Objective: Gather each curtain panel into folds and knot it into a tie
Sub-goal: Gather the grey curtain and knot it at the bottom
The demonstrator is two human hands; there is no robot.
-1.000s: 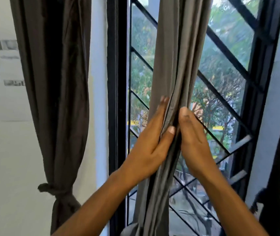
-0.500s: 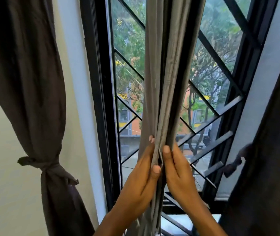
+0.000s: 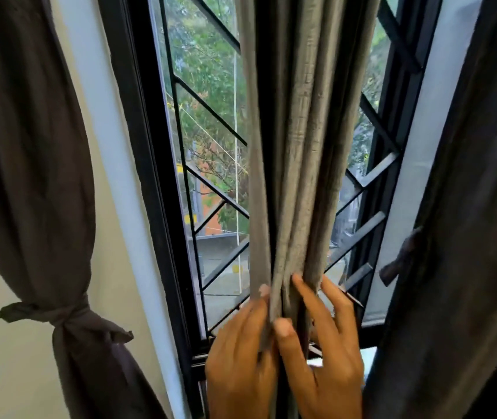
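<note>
The grey middle curtain panel hangs in front of the window, bunched into several narrow vertical folds. Both hands hold it low down, close to the sill. My left hand clasps the left side of the bunch, with one fingertip up along the outer fold. My right hand is on the right side, back towards me. Its fingers are spread and pushed in between the folds, and a fold is pinched between its thumb and forefinger. The panel's lower end is out of view.
A dark brown curtain at the left is tied in a knot. Another dark curtain fills the right edge, with a knot tail sticking out. The black window frame and diagonal grille stand behind the panel.
Both hands have slid down the grey panel towards the sill. The right hand's fingers have spread out into the folds. The bunch now looks tighter.
</note>
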